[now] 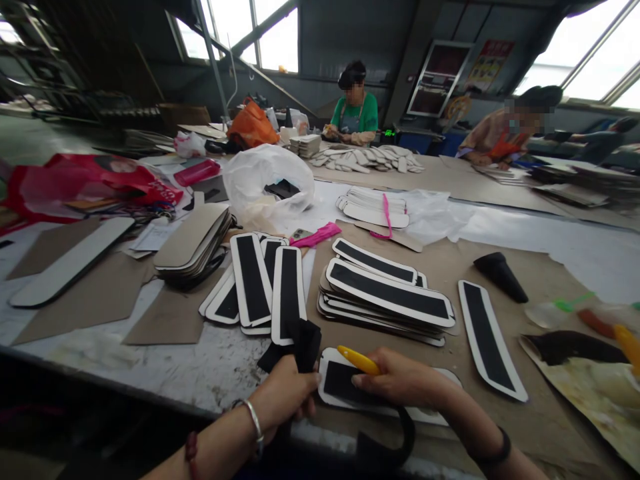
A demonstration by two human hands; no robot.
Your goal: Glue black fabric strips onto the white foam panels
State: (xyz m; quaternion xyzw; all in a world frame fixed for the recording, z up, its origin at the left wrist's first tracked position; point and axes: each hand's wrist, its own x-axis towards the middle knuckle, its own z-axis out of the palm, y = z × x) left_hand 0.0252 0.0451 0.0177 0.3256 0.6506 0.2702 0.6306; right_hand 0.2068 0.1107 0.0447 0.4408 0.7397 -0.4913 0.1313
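My left hand (286, 395) is closed around a bunch of black strips (300, 343) at the near table edge. My right hand (400, 381) grips a yellow-handled tool (358, 361) and rests on a white insole piece with a black centre (336, 383). A black strip (400, 443) curls down below that hand. Just beyond lies a stack of the same black-and-white pieces (387, 297). Another fanned group (260, 287) lies ahead of my left hand, and a single piece (490, 340) lies to the right.
A pile of grey board pieces (195, 247), a white plastic bag (267, 180) and a red bag (95, 183) sit to the left. A black cone (500, 275) and glue-stained paper (585, 380) are on the right. Two people (355, 107) (510, 130) work at the far side.
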